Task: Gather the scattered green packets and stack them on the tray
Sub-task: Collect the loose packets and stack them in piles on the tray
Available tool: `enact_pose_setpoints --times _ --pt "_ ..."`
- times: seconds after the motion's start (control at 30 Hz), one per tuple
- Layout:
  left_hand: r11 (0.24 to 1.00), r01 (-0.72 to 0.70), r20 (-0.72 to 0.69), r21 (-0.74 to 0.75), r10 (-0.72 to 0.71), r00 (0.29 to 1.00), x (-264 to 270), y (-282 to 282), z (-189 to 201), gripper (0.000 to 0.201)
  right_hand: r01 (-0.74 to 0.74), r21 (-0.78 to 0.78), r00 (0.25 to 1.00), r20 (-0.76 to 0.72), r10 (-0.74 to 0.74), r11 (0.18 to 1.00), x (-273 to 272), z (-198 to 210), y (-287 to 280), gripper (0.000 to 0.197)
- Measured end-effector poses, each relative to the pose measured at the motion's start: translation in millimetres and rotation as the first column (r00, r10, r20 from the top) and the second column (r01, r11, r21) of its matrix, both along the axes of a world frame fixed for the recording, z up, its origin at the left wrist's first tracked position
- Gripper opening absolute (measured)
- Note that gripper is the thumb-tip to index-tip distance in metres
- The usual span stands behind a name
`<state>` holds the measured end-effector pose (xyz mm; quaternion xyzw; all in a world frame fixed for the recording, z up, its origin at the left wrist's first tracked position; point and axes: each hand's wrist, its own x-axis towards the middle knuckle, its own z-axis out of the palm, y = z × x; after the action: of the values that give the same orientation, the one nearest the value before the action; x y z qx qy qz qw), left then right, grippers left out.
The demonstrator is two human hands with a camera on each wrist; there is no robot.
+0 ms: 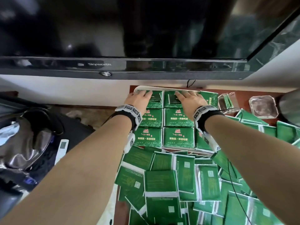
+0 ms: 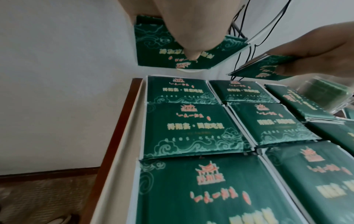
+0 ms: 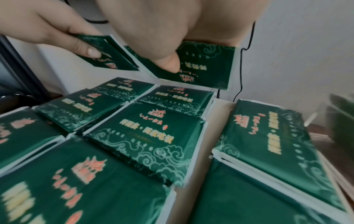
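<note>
Packets [image 1: 160, 181], loose, fill the lower right of the head view, overlapping at all angles, most face-down. Above them, mid-frame, tray [image 1: 151, 87] holds neat rows of face-up stacks [image 1: 178, 137]; only its white far rim shows clear. At the tray's far row, left hand [image 1: 139, 99] pinches a packet [image 2: 153, 45], thumb under, fingers on top. Right hand [image 1: 189, 99] does the same with another packet [image 3: 206, 66]. Both packets are tilted and lifted off the stacks below, per wrist views. Judging by looks: thin, light, soft film packs, glossy so likely slippery, and they flex. Best pinched across the flat faces near an edge, then squared against neighbours. Behind, top of frame: TV [image 1: 113, 30] and white wall [image 1: 81, 90].
</note>
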<state>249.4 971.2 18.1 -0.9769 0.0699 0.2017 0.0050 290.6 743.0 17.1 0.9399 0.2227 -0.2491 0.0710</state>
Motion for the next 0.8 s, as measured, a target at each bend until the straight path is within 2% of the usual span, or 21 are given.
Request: enact_pose_setpoints --times 0.23,0.37,0.57,0.8 --pt "0.999 0.041 0.012 -0.006 -0.040 0.999 9.9 -0.7 -42.9 0.099 -0.027 0.006 0.997 0.074 0.026 1.000 15.3 -25.7 12.0 0.085" --pt "0.997 0.068 0.007 0.026 -0.068 0.998 7.9 1.5 -57.7 0.084 -0.043 0.019 0.997 0.072 0.041 0.999 14.6 -39.7 10.7 0.083" --pt "0.997 0.081 -0.020 0.001 -0.081 0.997 12.9 8.4 -56.2 0.096 -0.082 0.048 0.993 0.086 0.077 0.996 15.0 -45.9 4.7 0.084" --pt "0.993 0.111 -0.003 -0.027 -0.111 0.994 26.3 2.6 -48.1 0.093 -0.078 0.067 0.995 0.062 0.074 0.995 19.2 -48.5 6.6 0.081"
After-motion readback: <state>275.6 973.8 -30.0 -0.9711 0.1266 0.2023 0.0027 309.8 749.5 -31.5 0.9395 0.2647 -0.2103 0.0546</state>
